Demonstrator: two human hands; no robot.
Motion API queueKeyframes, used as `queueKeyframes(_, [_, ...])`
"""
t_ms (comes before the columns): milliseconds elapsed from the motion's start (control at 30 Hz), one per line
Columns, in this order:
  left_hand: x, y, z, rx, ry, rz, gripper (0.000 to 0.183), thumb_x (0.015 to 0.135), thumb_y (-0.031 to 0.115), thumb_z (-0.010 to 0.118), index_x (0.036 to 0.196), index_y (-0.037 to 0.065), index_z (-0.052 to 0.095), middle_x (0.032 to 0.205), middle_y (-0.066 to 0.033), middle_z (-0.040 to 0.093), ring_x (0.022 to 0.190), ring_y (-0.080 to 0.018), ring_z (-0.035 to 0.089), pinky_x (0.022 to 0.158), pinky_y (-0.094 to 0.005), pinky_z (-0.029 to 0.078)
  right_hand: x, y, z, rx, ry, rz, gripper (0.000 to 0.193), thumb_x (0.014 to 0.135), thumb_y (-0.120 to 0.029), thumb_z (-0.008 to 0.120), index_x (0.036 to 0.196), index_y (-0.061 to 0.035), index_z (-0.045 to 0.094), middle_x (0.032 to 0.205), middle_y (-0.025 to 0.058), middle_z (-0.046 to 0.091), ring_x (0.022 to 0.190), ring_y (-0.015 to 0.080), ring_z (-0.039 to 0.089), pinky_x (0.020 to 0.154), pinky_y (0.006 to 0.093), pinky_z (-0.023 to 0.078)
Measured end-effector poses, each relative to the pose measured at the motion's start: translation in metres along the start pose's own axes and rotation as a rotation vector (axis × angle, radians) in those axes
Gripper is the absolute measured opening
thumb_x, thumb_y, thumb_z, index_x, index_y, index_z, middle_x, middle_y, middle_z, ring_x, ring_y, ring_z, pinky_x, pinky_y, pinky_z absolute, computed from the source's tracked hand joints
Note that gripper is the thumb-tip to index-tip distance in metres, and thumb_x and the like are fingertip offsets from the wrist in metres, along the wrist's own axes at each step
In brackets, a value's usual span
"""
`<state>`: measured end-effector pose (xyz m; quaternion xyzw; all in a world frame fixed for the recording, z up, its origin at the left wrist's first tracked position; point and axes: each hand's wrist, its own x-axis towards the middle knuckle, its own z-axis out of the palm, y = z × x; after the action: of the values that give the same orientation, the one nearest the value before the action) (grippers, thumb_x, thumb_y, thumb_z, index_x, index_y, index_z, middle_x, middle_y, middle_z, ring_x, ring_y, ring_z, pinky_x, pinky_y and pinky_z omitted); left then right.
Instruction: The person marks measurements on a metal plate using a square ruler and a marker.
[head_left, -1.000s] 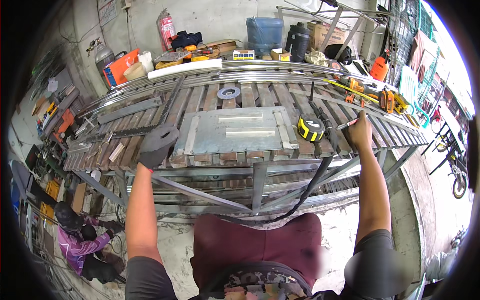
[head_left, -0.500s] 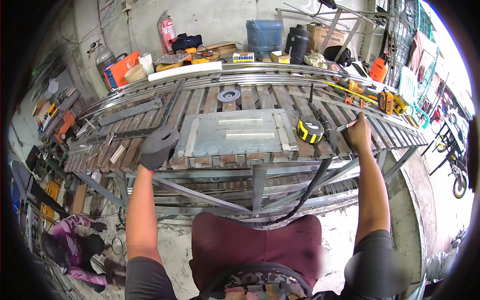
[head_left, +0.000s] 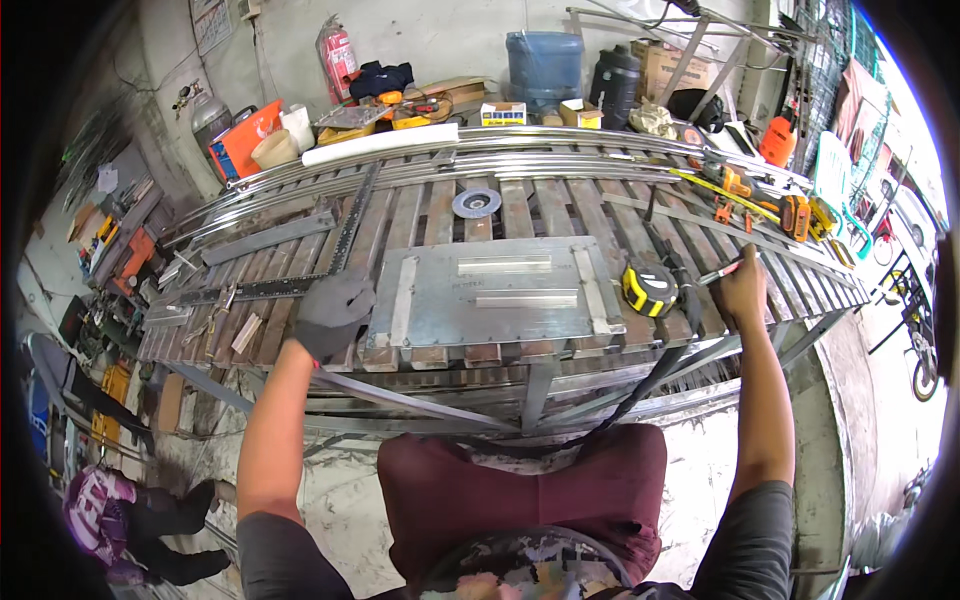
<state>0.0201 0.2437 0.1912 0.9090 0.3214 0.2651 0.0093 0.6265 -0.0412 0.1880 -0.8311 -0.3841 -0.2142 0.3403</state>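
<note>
My left hand [head_left: 335, 306], in a grey glove, is at the left edge of a flat metal plate [head_left: 445, 322]. Its fingers look curled in, and anything inside them is hidden. Two narrow light strips [head_left: 526, 299] lie across the plate, with another strip near each end. Bare, my right hand [head_left: 745, 290] grips a slim red-and-white marker [head_left: 720, 272] over the slats right of the plate. Between the plate and this hand sits a yellow-and-black tape measure [head_left: 650, 290], beside a dark cable [head_left: 688, 300].
A slatted metal workbench [head_left: 430, 210] carries a black steel square [head_left: 352, 225], a grinding disc [head_left: 477, 203] and long shiny tubes [head_left: 560, 165]. Orange power tools [head_left: 795, 215] lie at the right. Beyond stand a blue container [head_left: 545, 68] and a fire extinguisher [head_left: 338, 60]. Another person [head_left: 110, 510] is low at left.
The view has shifted, so the bench sits lower and slightly right. My left hand has turned against the plate's edge. My right hand keeps the marker. The other person has changed posture.
</note>
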Motion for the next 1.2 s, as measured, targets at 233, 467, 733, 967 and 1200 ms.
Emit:
queueKeyframes(233, [0.101,0.025,-0.004,0.346,-0.136,0.274,0.028,0.098,0.032,0.057,0.088,0.008,0.069,0.088,-0.016,0.071,0.079,-0.0441,0.067,0.072,-0.0547,0.052,0.003,0.013,0.008,-0.085,-0.016,0.042,0.025,0.088,-0.009,0.058,0.11,-0.0027,0.05,0.087,0.0315,0.066,0.09,0.0558,0.063,0.078,0.0599,0.047])
queueKeyframes(467, [0.125,0.028,0.044,-0.284,-0.054,0.27,0.046,0.096,0.025,0.069,0.141,0.011,0.068,0.148,-0.0185,0.06,0.138,-0.0351,0.056,0.116,-0.0428,0.045,0.005,0.006,0.006,-0.097,-0.061,0.09,0.026,0.092,-0.008,0.067,0.111,-0.0042,0.051,0.093,0.0214,0.071,0.087,0.0421,0.069,0.077,0.0485,0.052])
queueKeyframes(733, [0.125,0.013,0.036,0.117,0.017,0.28,0.082,0.094,0.044,0.071,0.158,0.002,0.041,0.161,-0.0259,0.044,0.149,-0.0492,0.039,0.122,-0.0612,0.029,0.006,-0.004,0.008,-0.044,-0.046,0.113,0.023,0.093,-0.011,0.07,0.105,-0.001,0.053,0.09,0.0253,0.071,0.089,0.0449,0.07,0.08,0.0502,0.052])
queueKeyframes(967, [0.123,0.007,0.035,0.112,-0.145,0.234,0.079,0.103,0.054,0.057,0.16,0.002,0.041,0.164,-0.0275,0.04,0.155,-0.0479,0.033,0.125,-0.0619,0.023,0.006,0.015,0.01,-0.086,-0.056,0.08,0.034,0.097,-0.013,0.071,0.121,-0.001,0.051,0.098,0.0238,0.074,0.093,0.0463,0.072,0.082,0.0517,0.052])
queueKeyframes(1200, [0.123,-0.003,0.056,0.043,-0.137,0.22,0.069,0.107,0.049,0.055,0.155,0.001,0.048,0.161,-0.0279,0.045,0.152,-0.0458,0.039,0.127,-0.0529,0.026,0.008,0.025,0.011,-0.068,-0.038,0.046,0.033,0.086,-0.002,0.062,0.117,-0.0041,0.053,0.098,0.0234,0.073,0.095,0.0476,0.069,0.083,0.0565,0.05])
